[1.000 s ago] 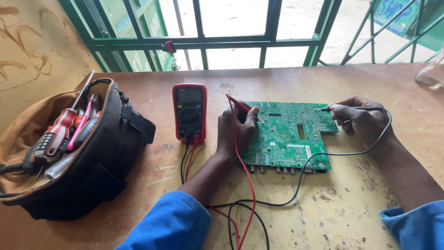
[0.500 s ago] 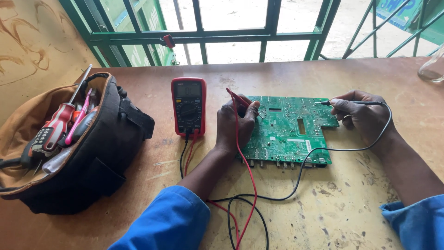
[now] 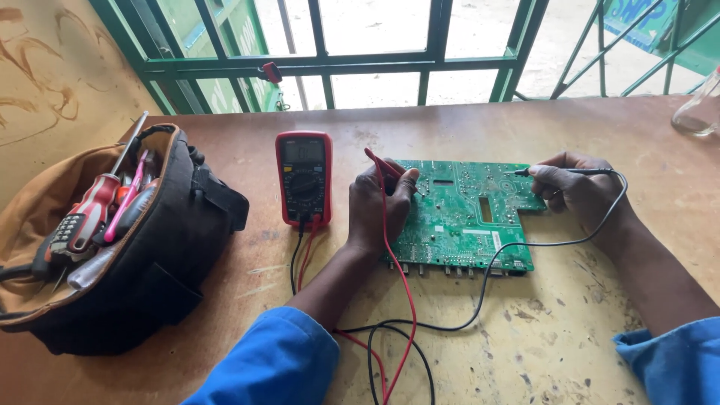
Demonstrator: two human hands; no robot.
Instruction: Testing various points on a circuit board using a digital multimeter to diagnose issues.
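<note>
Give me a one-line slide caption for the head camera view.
Left hand holds red probe, right hand black probe, on a green circuit board beside a red multimeter.

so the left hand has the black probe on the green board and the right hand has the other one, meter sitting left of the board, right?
Not quite: the left hand holds the red probe, not a black one; the head view shows this. The right hand holds the black probe. Both are at the green board, with the meter to its left.

Tool bag (image 3: 142, 247) lies left of multimeter (image 3: 304, 178); circuit board (image 3: 469, 214) right.
</note>
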